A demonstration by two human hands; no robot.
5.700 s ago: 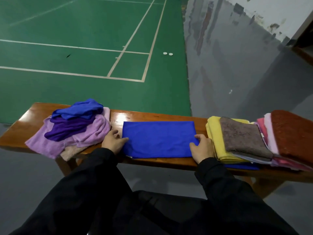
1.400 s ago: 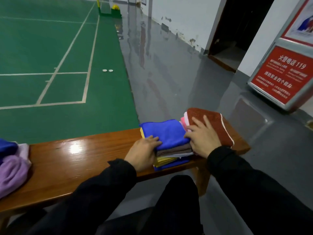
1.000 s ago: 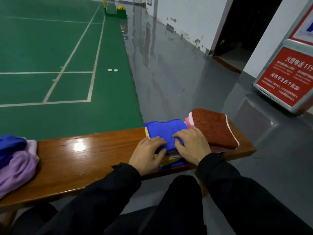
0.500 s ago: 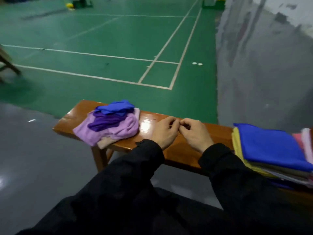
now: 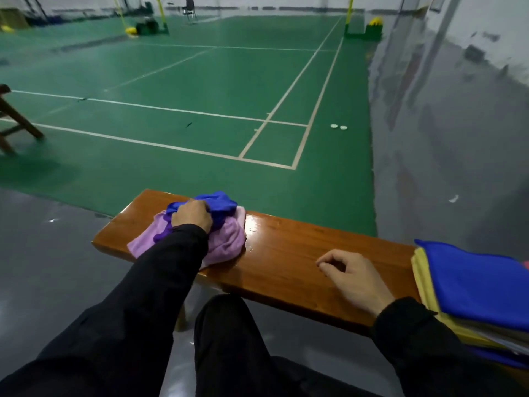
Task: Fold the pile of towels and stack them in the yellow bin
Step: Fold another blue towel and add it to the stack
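Gripping the crumpled blue towel (image 5: 218,202) atop the unfolded pile (image 5: 226,239) at the wooden bench's (image 5: 286,253) left end, the left hand (image 5: 191,218) hides its own fingertips in the cloth. The right hand (image 5: 353,279) rests on bare wood, fingers loosely curled, holding nothing. The folded stack (image 5: 472,282) is cut off at the right edge. No writing is legible.

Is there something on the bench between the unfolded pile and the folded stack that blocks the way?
Only the right hand, which hangs loosely curled over the bench between them. The left hand already grips the blue towel on the unfolded pile. The folded stack sits at the right. No yellow bin is visible.
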